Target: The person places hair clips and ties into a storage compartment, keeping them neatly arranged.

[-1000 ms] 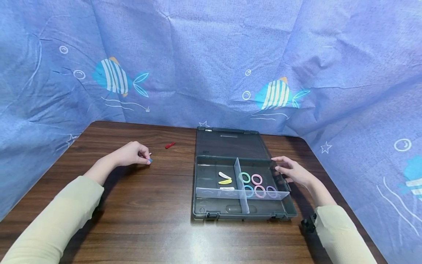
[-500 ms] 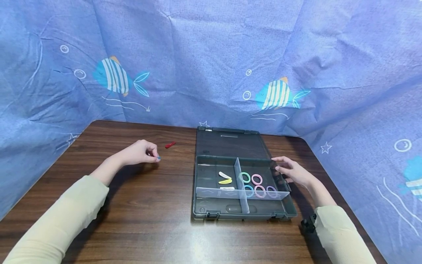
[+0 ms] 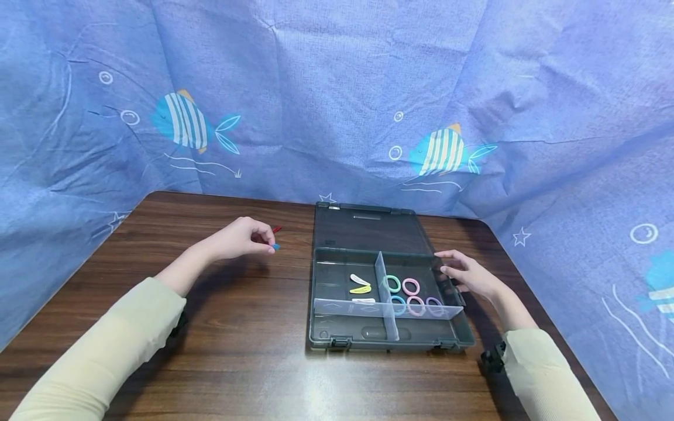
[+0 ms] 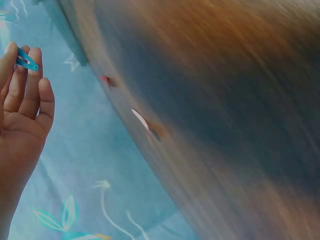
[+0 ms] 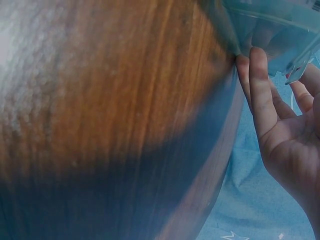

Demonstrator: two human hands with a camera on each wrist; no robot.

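Note:
My left hand [image 3: 239, 238] pinches a small blue snap hair clip [image 4: 28, 60] between thumb and fingertips, above the table left of the box. Behind those fingers a red hair clip [image 3: 277, 228] lies partly hidden. In the left wrist view a pale hair clip [image 4: 140, 119] also lies on the table. My right hand [image 3: 471, 276] rests against the right side of the dark, see-through divided box [image 3: 337, 341], its fingers extended along the wall [image 5: 272, 30]. Inside the box, white and yellow hair clips [image 3: 360, 289] lie in the back left compartment.
Several coloured hair ties [image 3: 411, 286] lie in the box's back right compartment. Clear dividers [image 3: 337, 307] stand up inside. The box lid [image 3: 368, 231] is folded back towards the blue fish-print curtain [image 3: 337, 105] behind the brown table [image 3: 237, 362].
My left hand has moved right with the blue hair clip, lifting away from the table and now overlapping the red clip in the head view. My right hand stays at the box.

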